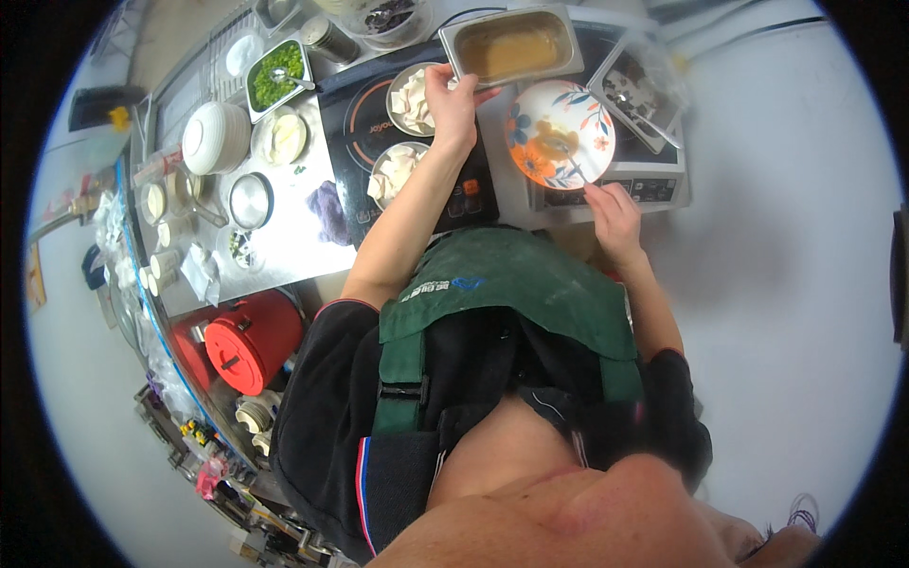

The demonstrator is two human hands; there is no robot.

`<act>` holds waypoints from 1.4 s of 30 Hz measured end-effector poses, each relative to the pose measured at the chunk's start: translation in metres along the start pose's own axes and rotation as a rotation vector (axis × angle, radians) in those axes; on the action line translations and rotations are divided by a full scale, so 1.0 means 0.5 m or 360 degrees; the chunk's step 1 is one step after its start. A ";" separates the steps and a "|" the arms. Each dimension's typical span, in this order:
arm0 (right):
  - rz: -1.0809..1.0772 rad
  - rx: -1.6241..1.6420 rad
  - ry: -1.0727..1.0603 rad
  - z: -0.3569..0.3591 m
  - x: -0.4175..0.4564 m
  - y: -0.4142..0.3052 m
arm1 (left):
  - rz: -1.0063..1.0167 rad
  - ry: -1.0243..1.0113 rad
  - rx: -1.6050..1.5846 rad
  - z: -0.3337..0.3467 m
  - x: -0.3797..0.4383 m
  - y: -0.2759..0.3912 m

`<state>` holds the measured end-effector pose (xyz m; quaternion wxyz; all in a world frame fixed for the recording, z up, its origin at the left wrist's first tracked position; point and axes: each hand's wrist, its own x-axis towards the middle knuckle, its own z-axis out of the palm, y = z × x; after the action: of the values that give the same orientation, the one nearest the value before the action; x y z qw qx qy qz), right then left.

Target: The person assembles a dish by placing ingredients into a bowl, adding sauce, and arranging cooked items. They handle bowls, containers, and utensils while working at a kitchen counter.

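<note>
My left hand (pixel 454 106) grips the near left corner of a rectangular steel pan (pixel 543 73) that holds a brownish liquid (pixel 515 53). Just below the pan is a round white plate (pixel 595 135) with a floral pattern and an orange rim. A small pool of brown liquid (pixel 552 142) lies on it. My right hand (pixel 616 216) pinches the handle of a metal spoon (pixel 575 169) over the plate's near edge, and the spoon's bowl rests in the liquid. My left forearm partly covers two bowls of pale folded dough pieces (pixel 408 106) on a black induction cooktop (pixel 348 128).
A steel pan of chopped greens (pixel 273 74) with a spoon, stacked white bowls (pixel 215 138) and an empty metal bowl (pixel 248 201) stand left. A purple cloth (pixel 329 213) touches the cooktop. At right, another spoon lies across a steel pan (pixel 632 92) on a second cooker (pixel 639 188).
</note>
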<state>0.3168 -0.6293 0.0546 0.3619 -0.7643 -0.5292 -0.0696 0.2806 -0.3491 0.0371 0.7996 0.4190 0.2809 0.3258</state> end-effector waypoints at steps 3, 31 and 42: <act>0.0012 -0.0009 -0.0014 0.003 -0.016 -0.011 | 0.0007 0.0015 0.0019 -0.003 -0.001 0.000; 0.0209 -0.0269 -0.0002 -0.054 -0.044 0.023 | 0.0026 0.0042 0.0065 -0.004 -0.015 -0.003; 0.0117 -0.0242 0.0007 -0.066 -0.040 0.021 | 0.0026 0.0060 0.0072 -0.015 -0.012 -0.007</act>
<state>0.3262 -0.6669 0.0640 0.3063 -0.8084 -0.4930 -0.0980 0.2726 -0.3518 0.0314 0.7817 0.4331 0.2999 0.3337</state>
